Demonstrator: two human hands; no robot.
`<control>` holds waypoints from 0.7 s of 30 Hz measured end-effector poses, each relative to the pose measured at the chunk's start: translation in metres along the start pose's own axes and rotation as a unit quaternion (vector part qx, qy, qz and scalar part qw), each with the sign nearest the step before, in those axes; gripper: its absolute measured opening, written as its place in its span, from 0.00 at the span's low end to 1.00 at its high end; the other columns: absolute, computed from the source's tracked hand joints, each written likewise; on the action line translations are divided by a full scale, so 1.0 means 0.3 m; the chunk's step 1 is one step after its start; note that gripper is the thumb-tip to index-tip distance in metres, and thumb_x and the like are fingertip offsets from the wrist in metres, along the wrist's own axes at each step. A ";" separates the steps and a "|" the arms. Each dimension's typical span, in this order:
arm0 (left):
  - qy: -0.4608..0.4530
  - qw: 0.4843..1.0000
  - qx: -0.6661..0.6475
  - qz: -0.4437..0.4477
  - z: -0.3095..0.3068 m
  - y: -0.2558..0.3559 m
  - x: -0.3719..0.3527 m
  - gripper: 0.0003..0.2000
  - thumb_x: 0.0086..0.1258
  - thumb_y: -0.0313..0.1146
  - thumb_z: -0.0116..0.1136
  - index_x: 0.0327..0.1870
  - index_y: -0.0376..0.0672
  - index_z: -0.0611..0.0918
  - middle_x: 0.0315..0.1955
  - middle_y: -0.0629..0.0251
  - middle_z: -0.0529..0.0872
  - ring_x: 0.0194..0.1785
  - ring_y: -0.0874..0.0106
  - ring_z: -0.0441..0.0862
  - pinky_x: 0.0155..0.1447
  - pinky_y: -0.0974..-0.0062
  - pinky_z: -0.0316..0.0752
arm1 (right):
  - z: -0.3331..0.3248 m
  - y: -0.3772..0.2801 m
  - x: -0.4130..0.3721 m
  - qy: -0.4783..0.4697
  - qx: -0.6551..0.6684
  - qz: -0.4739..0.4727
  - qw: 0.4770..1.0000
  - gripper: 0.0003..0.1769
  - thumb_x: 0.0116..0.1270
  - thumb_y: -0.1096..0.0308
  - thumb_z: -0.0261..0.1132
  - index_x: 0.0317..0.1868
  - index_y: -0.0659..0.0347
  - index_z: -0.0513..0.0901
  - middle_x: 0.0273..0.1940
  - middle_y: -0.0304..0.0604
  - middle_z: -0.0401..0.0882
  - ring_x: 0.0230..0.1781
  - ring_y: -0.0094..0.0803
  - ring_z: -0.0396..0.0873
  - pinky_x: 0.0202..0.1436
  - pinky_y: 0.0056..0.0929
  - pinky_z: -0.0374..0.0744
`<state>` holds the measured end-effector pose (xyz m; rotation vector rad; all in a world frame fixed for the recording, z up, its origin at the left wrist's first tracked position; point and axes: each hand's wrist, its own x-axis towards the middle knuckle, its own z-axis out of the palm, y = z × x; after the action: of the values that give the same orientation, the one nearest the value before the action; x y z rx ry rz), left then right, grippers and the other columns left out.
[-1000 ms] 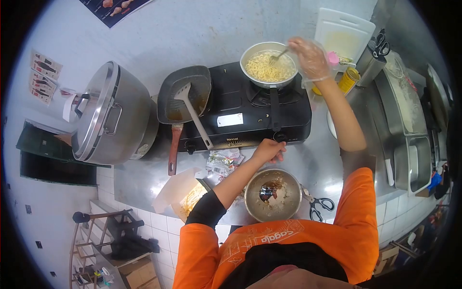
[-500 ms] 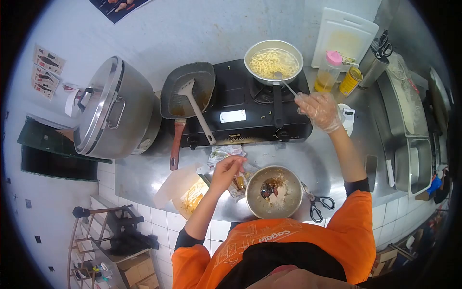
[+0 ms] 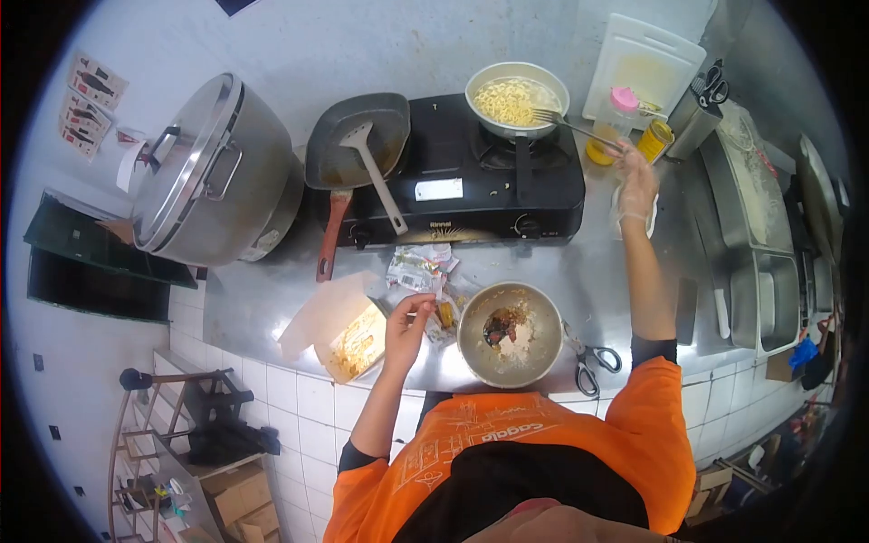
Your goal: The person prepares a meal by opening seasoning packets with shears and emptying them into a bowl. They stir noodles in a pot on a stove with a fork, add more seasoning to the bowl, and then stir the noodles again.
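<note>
My gloved right hand (image 3: 637,185) is closed round the handle of a fork (image 3: 584,129). The fork's tines rest at the right rim of a white pot (image 3: 476,116), over the pale noodles (image 3: 509,100) in its water. Bare, my left hand (image 3: 407,328) hovers low over the counter with thumb and fingertips pinched together; whatever may be between them is too small to make out. Beside it lie torn seasoning packets (image 3: 418,268). A metal bowl (image 3: 471,351) with dark sauce and pale powder stands between my arms, near the counter's front edge.
The pot sits on a black gas stove (image 3: 453,214), next to a square pan (image 3: 321,136) holding a slotted spatula (image 3: 373,167). A large steel cooker (image 3: 195,172) is left. Scissors (image 3: 593,360), an open paper box (image 3: 312,330), a pink-capped bottle (image 3: 613,127) and a yellow can (image 3: 655,140) surround the work.
My right hand has moved right and up, drawing the fork out of the noodles towards the pot's rim, so its tines now show. My left hand has shifted slightly left and down.
</note>
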<state>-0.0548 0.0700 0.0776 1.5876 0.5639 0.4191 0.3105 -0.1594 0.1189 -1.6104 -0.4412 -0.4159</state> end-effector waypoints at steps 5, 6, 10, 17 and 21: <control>0.026 0.994 0.085 -0.064 -0.029 -0.088 -0.155 0.23 0.69 0.34 0.54 0.64 0.42 0.66 0.60 0.57 0.70 0.64 0.65 0.67 0.65 0.68 0.62 | -0.190 0.004 -0.192 0.115 0.028 0.170 0.978 0.20 0.70 0.55 0.54 0.47 0.61 0.82 0.35 0.38 0.83 0.33 0.21 0.73 0.34 0.20 0.71; 0.040 0.993 0.083 -0.069 -0.037 -0.123 -0.182 0.23 0.69 0.34 0.54 0.64 0.42 0.66 0.60 0.57 0.70 0.64 0.65 0.67 0.65 0.68 0.62 | -0.267 0.077 -0.251 0.068 -0.073 0.098 0.990 0.20 0.70 0.54 0.54 0.47 0.61 0.82 0.33 0.37 0.82 0.33 0.20 0.73 0.33 0.19 0.71; 0.052 0.986 0.091 -0.131 -0.021 -0.215 -0.197 0.35 0.69 0.44 0.55 0.71 0.43 0.52 0.65 0.45 0.61 0.70 0.56 0.58 0.68 0.62 0.58 | -0.534 0.416 -0.495 -0.037 -0.137 0.119 0.983 0.18 0.69 0.54 0.57 0.44 0.61 0.81 0.24 0.36 0.79 0.24 0.19 0.73 0.23 0.17 0.68; 0.259 0.937 0.017 -0.236 0.056 -0.333 0.177 0.50 0.58 0.58 0.60 0.70 0.32 0.49 0.63 0.36 0.63 0.67 0.50 0.64 0.69 0.62 0.57 | -0.528 0.410 -0.575 -0.113 -0.434 0.065 0.892 0.21 0.66 0.53 0.60 0.52 0.58 0.77 0.35 0.46 0.80 0.32 0.33 0.77 0.35 0.30 0.74; 0.315 0.880 0.123 -0.334 0.075 -0.214 0.279 0.46 0.53 0.55 0.66 0.68 0.40 0.56 0.62 0.45 0.66 0.66 0.49 0.62 0.69 0.61 0.57 | -0.302 -0.055 -0.536 -0.076 -0.575 0.164 0.798 0.25 0.63 0.47 0.60 0.55 0.53 0.75 0.55 0.51 0.74 0.57 0.46 0.71 0.60 0.43 0.67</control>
<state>0.0189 0.1033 0.0064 1.3557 1.6619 0.3316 0.1636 -0.2545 0.0579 -2.8703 0.0496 -0.2823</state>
